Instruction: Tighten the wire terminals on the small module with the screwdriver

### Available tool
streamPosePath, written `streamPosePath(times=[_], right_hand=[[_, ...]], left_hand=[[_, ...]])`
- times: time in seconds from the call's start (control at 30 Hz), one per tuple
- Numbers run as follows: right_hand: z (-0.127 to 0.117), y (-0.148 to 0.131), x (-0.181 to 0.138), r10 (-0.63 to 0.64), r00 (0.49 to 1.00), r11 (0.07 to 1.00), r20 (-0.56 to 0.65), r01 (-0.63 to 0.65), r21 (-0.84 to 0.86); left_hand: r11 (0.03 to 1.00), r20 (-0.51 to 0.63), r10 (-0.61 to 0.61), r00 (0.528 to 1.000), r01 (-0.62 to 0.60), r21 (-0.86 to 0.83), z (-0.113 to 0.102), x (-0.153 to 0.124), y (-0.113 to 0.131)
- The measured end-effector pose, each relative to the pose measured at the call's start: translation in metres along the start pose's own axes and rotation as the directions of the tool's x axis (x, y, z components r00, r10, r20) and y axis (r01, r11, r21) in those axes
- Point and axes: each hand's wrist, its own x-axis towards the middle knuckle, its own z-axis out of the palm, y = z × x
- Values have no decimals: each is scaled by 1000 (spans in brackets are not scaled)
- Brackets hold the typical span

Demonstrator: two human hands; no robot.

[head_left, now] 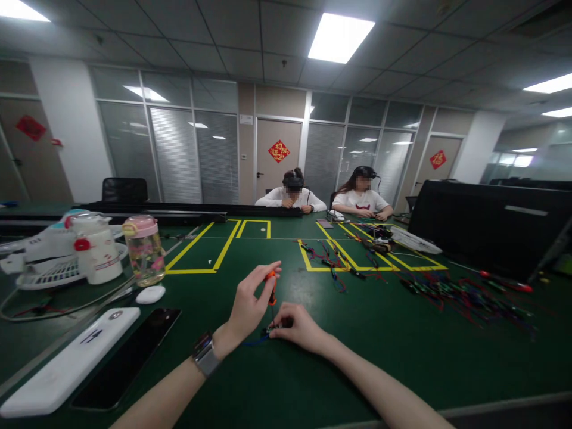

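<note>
My left hand (250, 301), with a watch on its wrist, pinches the orange handle of a small screwdriver (271, 286) held upright over the green table (402, 357). My right hand (297, 326) lies just to the right and lower, its fingers closed on a small dark connector (272, 326) with thin blue and dark wires trailing left. The screwdriver's tip points down at that part. Both forearms reach in from the bottom edge.
At the left are a white power bank (67, 360), a black phone (129, 357), a white earbud case (150, 294), a clear bottle (143, 250), a white jar (96, 247) and a fan (49, 262). Coloured wires (465, 295) lie at the right. Two people sit across.
</note>
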Motion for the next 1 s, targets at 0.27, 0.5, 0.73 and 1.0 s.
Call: streamPosePath(times=[0.27, 0.5, 0.73, 1.0], right_hand=[[5, 15, 4, -28, 999, 998, -19, 29, 55], [7, 16, 3, 16, 1000, 992, -14, -14, 127], [7, 14, 3, 9, 1000, 991, -17, -6, 134], [11, 10, 4, 59, 997, 992, -48, -53, 111]], left_hand=[[994, -59, 82, 995, -77, 82, -1, 0, 2], [998, -33, 60, 998, -60, 20, -2, 1, 4], [999, -45, 41, 998, -40, 22, 1, -1, 3], [999, -30, 41, 999, -41, 1, 1, 0, 2]])
